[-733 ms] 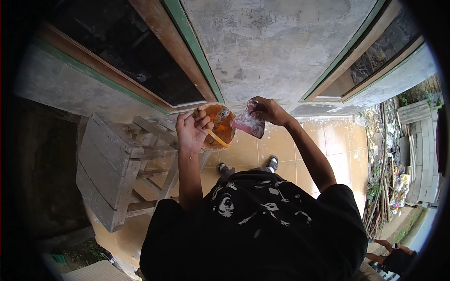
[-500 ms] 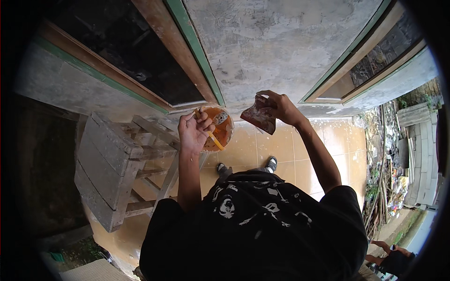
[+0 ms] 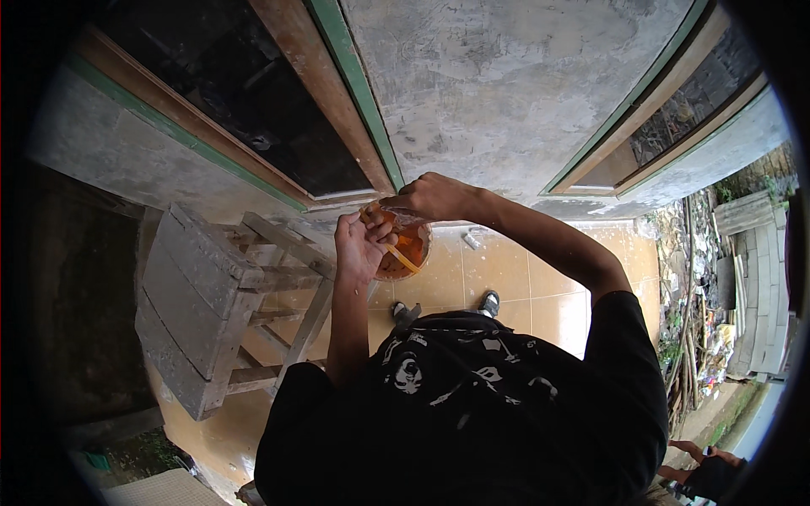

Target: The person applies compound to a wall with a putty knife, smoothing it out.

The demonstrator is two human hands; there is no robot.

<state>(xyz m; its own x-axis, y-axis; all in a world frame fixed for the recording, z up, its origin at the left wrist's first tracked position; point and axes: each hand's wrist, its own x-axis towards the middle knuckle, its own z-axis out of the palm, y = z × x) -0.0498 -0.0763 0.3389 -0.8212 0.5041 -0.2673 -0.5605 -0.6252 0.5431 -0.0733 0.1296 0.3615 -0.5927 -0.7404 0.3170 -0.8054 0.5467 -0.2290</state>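
My left hand (image 3: 361, 246) is closed around a flat yellow strip (image 3: 403, 258) that slants across the mouth of an orange bucket (image 3: 429, 244). Whether the strip is the bucket's handle I cannot tell. My right hand (image 3: 437, 199) reaches over the far side of the bucket, fingers curled down against the left hand. The dark red, white-smeared piece it gripped is mostly hidden by the hands; only a pale, smeared patch shows under the fingers. Orange walls show inside the bucket.
A grey, paint-spattered wooden trestle (image 3: 192, 312) stands at my left. Ahead rises a patchy grey wall (image 3: 481, 93) between green-edged window frames. A small whitish thing (image 3: 472, 239) lies on the tan tiles (image 3: 498, 270). Sticks and rubble (image 3: 688, 295) line the right; a person (image 3: 713, 472) is beyond.
My right hand has swung left and over the bucket with the dark red piece, which is now largely out of sight. My left hand has shifted slightly right, still on the yellow strip.
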